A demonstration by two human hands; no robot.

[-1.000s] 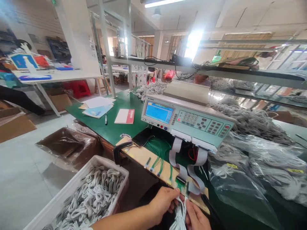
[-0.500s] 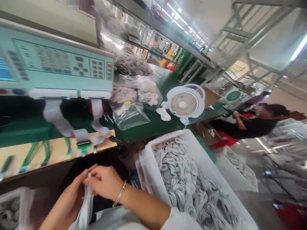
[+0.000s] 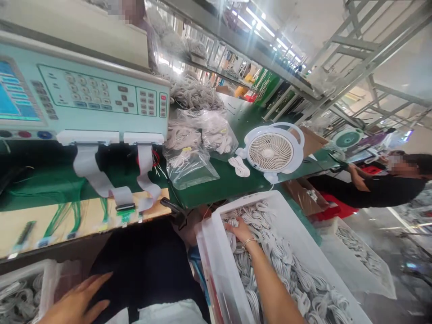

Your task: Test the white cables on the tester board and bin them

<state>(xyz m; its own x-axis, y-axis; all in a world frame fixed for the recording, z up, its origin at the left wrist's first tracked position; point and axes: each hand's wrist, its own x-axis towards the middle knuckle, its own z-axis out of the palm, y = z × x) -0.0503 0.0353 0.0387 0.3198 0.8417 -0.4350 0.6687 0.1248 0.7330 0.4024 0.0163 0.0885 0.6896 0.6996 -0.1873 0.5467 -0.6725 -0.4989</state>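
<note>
My right hand (image 3: 241,231) reaches into the far left part of a white plastic bin (image 3: 221,270) filled with coiled grey-white cable bundles (image 3: 280,256). Its fingers and thumb are closed round a cable bundle (image 3: 232,222) near the bin's left wall. A bracelet circles that wrist. Low on the left, my left hand (image 3: 79,299) is open and holds nothing, its fingers and thumb spread beside my dark-clothed lap. Close to it stands another container (image 3: 49,283) with grey cable coils in it.
A green bench carries a pale teal tester (image 3: 111,96) with ribbon cables, a wooden strip (image 3: 84,220) with connectors, bagged cables (image 3: 189,157), a loose bundle (image 3: 239,166) and a white fan (image 3: 270,153). At right, a person in black (image 3: 378,189) sits near another cable bin (image 3: 357,256).
My hands were together over my lap on a pale, strip-like thing. They have parted: the right moved into the bin, the left moved down and left and opened. The view shifted slightly.
</note>
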